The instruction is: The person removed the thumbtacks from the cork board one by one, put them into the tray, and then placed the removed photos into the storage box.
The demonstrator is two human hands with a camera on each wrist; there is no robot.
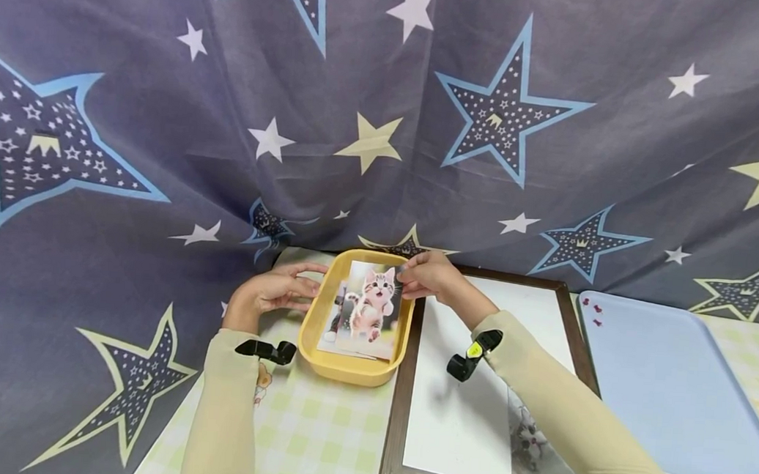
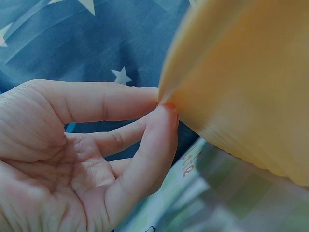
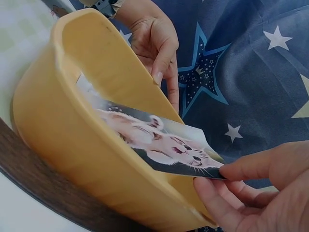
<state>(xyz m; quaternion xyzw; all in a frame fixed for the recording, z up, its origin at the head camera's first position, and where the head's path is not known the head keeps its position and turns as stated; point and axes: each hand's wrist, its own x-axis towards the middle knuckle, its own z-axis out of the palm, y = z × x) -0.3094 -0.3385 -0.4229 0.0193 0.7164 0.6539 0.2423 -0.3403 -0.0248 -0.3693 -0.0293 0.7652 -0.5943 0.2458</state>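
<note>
A yellow plastic bin (image 1: 352, 371) stands on the checked cloth, left of a brown-framed white board. My left hand (image 1: 278, 289) pinches the bin's left rim between thumb and fingers, as the left wrist view shows up close. Inside the bin lie printed photos, the top one a kitten photo (image 1: 372, 302). At the bin's upper right, my right hand (image 1: 432, 276) pinches a corner of that kitten photo. The right wrist view shows the photo (image 3: 159, 140) slanting up out of the bin, its far end still low inside. Another photo (image 1: 332, 329) partly shows beneath it.
The brown-framed white board (image 1: 452, 433) lies under my right forearm, with a grey animal photo (image 1: 530, 442) near its lower end. Farther right is a pale blue tray (image 1: 666, 389) with several red pushpins (image 1: 598, 309). A dark star-patterned curtain (image 1: 330, 189) hangs behind.
</note>
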